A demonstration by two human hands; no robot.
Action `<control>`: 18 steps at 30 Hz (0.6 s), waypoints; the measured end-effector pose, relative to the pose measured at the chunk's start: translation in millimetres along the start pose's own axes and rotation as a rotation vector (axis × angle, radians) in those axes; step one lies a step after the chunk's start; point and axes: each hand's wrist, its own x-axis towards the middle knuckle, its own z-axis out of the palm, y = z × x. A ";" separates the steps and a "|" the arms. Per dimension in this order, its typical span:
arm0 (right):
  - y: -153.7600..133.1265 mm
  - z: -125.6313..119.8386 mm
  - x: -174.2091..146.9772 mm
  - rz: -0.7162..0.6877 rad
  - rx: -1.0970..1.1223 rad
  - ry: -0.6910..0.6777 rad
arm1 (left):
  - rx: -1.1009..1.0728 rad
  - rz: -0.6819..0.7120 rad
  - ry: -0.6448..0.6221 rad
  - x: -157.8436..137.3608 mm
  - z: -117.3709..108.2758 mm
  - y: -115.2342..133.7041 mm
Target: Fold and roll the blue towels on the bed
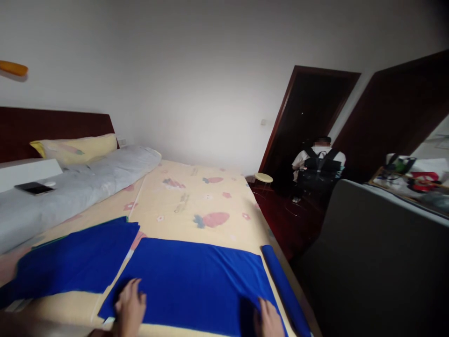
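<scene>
Flat blue cloth [196, 285] lies on the bed [189, 187], near side, roughly four-sided, long axis running left to right across the view, far edge sloping slightly down toward the right. Fabric looks soft and matte, mostly smooth, with diagonal creases fanning through the right half; small pale bit shows at its near left corner. Left hand [130, 303] is at the cloth's left end, fingers bent and half curled; right hand [268, 319] is at the near right part, fingers bent, partly cut off by the bottom of the view. Cannot tell if either hand pinches fabric or just rests on it. Most of the cloth stretches between and beyond the hands. Second blue cloth [77, 262] lies left of the left hand, layered, slanting up to the right, thin green line along its far edge, narrow gap from the middle one. Blue roll [285, 290], long and tube-shaped, sits just right of the flat cloth, pointing away and leftward along the bed's edge. Bedsheet is pale yellow with pink fruit and flower prints.
</scene>
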 end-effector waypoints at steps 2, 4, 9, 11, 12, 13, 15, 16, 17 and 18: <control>-54.5 9.1 11.7 -0.156 0.070 -0.110 | -0.095 0.263 -0.125 -15.8 15.9 54.5; -104.2 21.7 15.7 -0.217 0.133 -0.194 | -0.114 0.437 -0.232 -32.7 31.8 99.7; -144.4 65.5 -8.3 -0.227 0.192 -0.267 | -0.065 0.660 -0.469 -62.0 52.7 126.4; -135.0 79.3 -19.3 -0.230 0.188 -0.247 | -0.084 0.703 -0.478 -66.0 53.5 113.6; -129.7 83.3 -22.5 -0.238 0.190 -0.236 | -0.098 0.721 -0.476 -66.8 53.1 107.5; -124.9 85.1 -23.7 -0.249 0.196 -0.229 | -0.109 0.735 -0.479 -66.8 52.5 102.9; -116.2 81.9 -19.6 -0.266 0.208 -0.221 | -0.116 0.738 -0.504 -63.9 50.3 99.2; -110.8 77.5 -14.9 -0.259 0.208 -0.214 | -0.110 0.716 -0.515 -60.7 48.5 99.0; -103.2 71.9 -9.3 -0.234 0.199 -0.197 | -0.096 0.671 -0.512 -55.9 46.2 98.3; -92.8 65.6 -3.6 -0.187 0.178 -0.163 | -0.072 0.604 -0.489 -49.7 43.2 95.9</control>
